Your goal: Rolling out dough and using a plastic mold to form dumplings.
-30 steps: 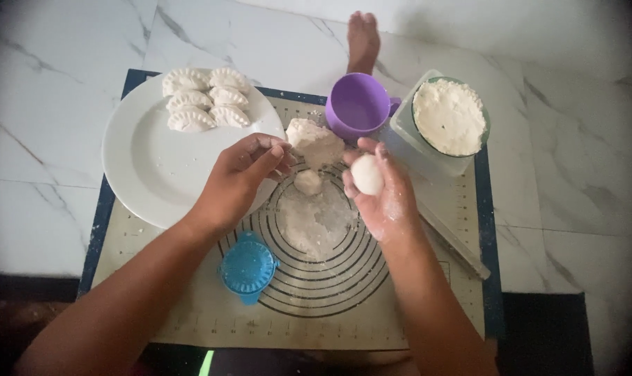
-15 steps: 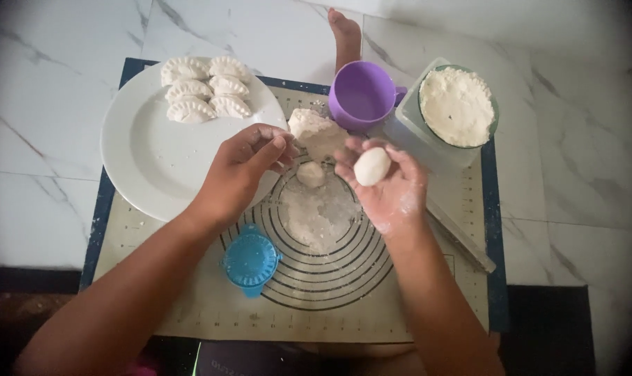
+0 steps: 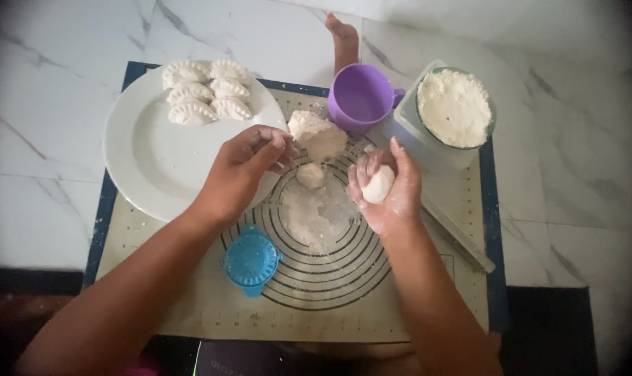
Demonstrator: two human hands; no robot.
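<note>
My right hand point(image 3: 385, 188) cups a small white dough ball point(image 3: 379, 185) in its floured palm, above the right side of a baking mat point(image 3: 190, 306) printed with rings. My left hand point(image 3: 243, 170) hovers with fingers pinched together, next to a large dough lump point(image 3: 318, 134) at the mat's far side. Whether it holds a bit of dough is hidden. A small dough piece point(image 3: 310, 174) lies below the lump, beside a floured patch point(image 3: 314, 216).
A white plate point(image 3: 155, 167) at the left carries several crimped dumplings point(image 3: 201, 99). A purple cup point(image 3: 361, 97), a bowl of flour point(image 3: 455, 108) on a tub, a blue dumpling press point(image 3: 251, 260) and a rod-like tool point(image 3: 458, 237) are around. A bare foot point(image 3: 344, 38) rests beyond on marble floor.
My right hand has drawn the dough ball slightly toward me and closed around it more. My left hand stays by the dough lump, fingers pinched.
</note>
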